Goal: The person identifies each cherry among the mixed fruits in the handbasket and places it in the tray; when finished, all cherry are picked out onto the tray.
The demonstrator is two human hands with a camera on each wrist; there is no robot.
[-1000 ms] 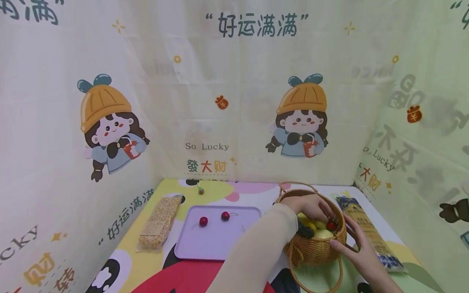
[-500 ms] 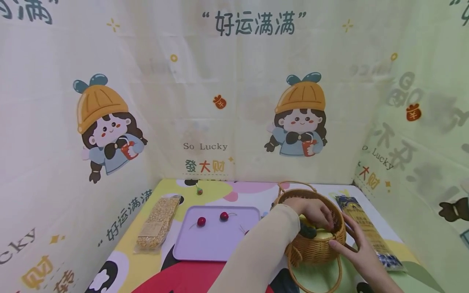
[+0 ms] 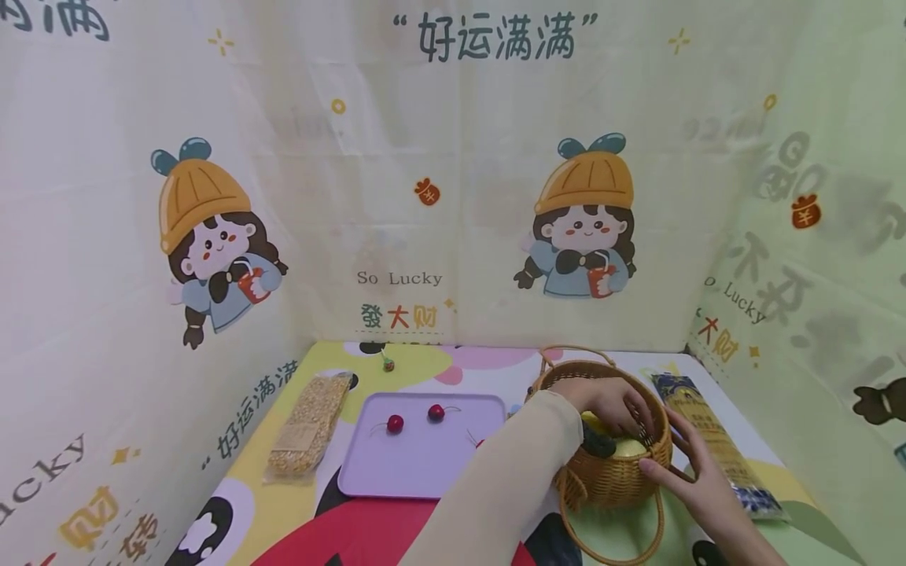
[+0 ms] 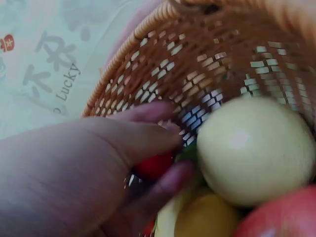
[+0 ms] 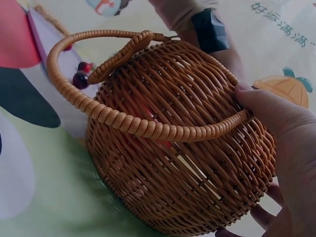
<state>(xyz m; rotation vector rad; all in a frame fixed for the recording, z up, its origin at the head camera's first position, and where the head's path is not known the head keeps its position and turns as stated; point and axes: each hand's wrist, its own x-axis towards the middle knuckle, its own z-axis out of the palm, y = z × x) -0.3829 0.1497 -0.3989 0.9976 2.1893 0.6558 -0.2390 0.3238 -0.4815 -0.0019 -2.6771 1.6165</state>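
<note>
My left hand (image 3: 614,405) reaches down into a woven wicker basket (image 3: 614,481). In the left wrist view, its thumb and fingers lie around a small red round thing (image 4: 154,165); blur hides whether they pinch it. Beside them are a pale, smooth round fruit (image 4: 254,148), a yellow-orange one (image 4: 207,217) and a larger red-pink one (image 4: 284,215). A dark green piece (image 3: 598,445) shows near the front rim. My right hand (image 5: 296,158) holds the basket from the right, thumb at the rim by the handle joint, fingers against the side.
A lilac tray (image 3: 403,475) with dark red cherries (image 3: 395,424) is left of the basket, partly behind my left sleeve. A bag of kernels (image 3: 307,428) lies farther left and a long yellow-blue packet (image 3: 715,440) at right. A tiny green-red item (image 3: 388,364) lies at the back.
My left hand has stayed inside the basket, its fingers shifting; the red thing seen at its fingertips in the oldest head frame is now hidden there. My right hand keeps its hold.
</note>
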